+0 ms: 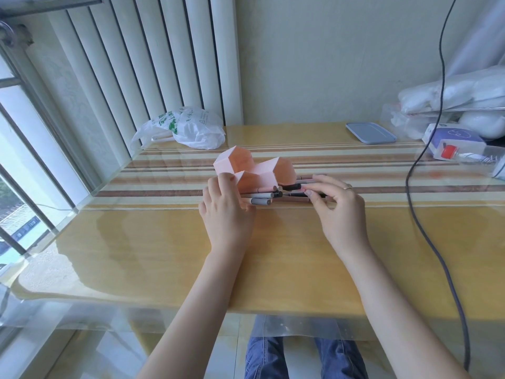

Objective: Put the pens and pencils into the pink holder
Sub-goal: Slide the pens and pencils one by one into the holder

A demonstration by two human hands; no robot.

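the pink holder (pixel 255 170) lies tipped over on the desk (pixel 191 247), its three six-sided cells facing up and toward the person. the left hand (pixel 228 206) rests against the holder's near left wall with fingers laid fairly straight, steadying it rather than clasping it. the right hand (pixel 337 203) is the working grip: thumb and forefinger are pinched together on a dark pen (pixel 293 186) at the top of the pile.

the pens and pencils (pixel 262 199) lie in a loose heap directly under and just left of that grip, touching the holder's near side, between the two hands.

judgement: the step in hand is lifting one pen clear. it should be drawn up and away without dragging its neighbours, then turned end-on to a cell mouth. the holder would serve better stood upright first; lying down, pens may slide back out.

contents: the cells show no pens inside as far as can be seen; their depths are partly hidden.
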